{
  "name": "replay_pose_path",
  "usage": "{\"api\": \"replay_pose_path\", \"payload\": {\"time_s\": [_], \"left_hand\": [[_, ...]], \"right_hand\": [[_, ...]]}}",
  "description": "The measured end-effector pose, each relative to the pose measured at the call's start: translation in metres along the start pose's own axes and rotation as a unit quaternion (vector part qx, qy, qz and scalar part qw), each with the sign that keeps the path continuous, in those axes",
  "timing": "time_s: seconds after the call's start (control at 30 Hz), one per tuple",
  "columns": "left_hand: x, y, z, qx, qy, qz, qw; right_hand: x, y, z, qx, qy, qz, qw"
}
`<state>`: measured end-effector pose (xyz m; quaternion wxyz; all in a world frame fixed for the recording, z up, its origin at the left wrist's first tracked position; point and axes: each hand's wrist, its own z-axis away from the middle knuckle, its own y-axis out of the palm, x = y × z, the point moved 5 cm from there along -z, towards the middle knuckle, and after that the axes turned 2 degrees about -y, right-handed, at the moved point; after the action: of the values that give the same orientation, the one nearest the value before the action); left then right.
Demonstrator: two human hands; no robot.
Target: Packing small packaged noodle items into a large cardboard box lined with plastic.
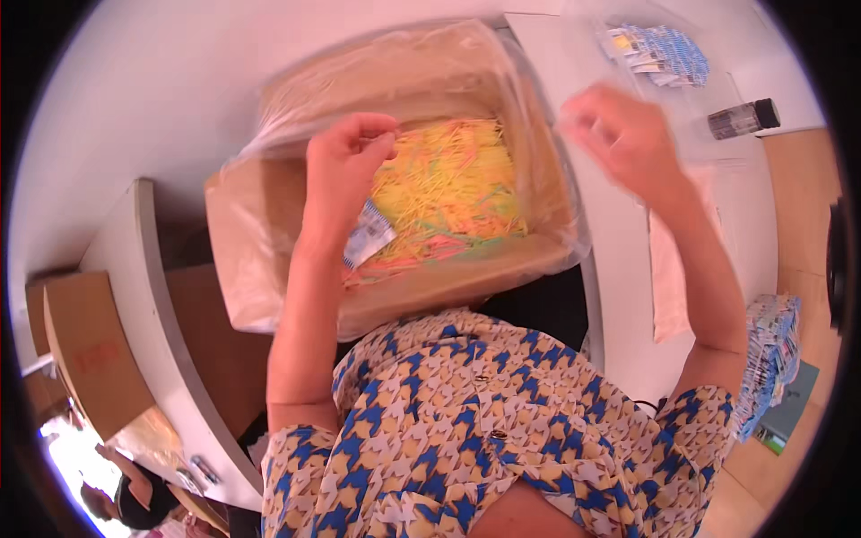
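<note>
My left hand [348,161] is over the left part of an open cardboard box [377,309], thumb and fingers curled together. Whatever it may pinch is too small to make out. Thin yellow, pink and green sticks or strips [448,179] fill the bottom of the box, which is lined with clear plastic film [529,99]. A small printed packet [369,235] lies on them, partly hidden by my left forearm. To the right of the box, my right hand [621,139] is raised above the white table, blurred by motion. Its fingers are bent in toward the thumb, and nothing nameable shows between them.
On the white table [628,296] are a clear tray with blue-and-white packets [664,56], a dark-capped jar [743,119] and a pale pink cloth or sheet [668,278]. More packets [769,359] are stacked at right. Cartons [94,350] and another person [143,493] are at lower left.
</note>
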<state>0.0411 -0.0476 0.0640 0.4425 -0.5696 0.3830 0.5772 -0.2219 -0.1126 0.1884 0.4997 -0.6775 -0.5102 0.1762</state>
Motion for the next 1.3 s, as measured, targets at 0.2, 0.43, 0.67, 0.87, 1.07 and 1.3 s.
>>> {"api": "replay_pose_path", "payload": {"time_s": [0.2,0.43,0.67,0.87,1.07,1.3], "left_hand": [[0.094,-0.021,-0.008,0.136,0.014,-0.676,0.724],[0.172,-0.015,-0.010,0.189,-0.049,-0.736,0.648],[0.182,-0.020,-0.034,0.163,-0.013,-0.690,0.706],[0.162,-0.033,-0.027,0.096,0.088,-0.618,0.775],[0.077,-0.002,-0.010,0.178,0.159,-0.411,0.880],[0.052,0.033,0.009,0.270,0.119,-0.138,0.945]], "right_hand": [[0.011,0.120,0.058,0.160,-0.023,0.038,0.986],[0.026,0.159,0.075,0.100,0.035,0.026,0.994],[0.021,0.169,0.084,0.018,0.067,0.014,0.997],[0.028,0.173,0.088,0.001,0.096,0.013,0.995],[0.028,0.165,0.060,-0.092,0.147,-0.050,0.983],[0.020,0.169,0.004,0.078,0.152,-0.129,0.977]]}}
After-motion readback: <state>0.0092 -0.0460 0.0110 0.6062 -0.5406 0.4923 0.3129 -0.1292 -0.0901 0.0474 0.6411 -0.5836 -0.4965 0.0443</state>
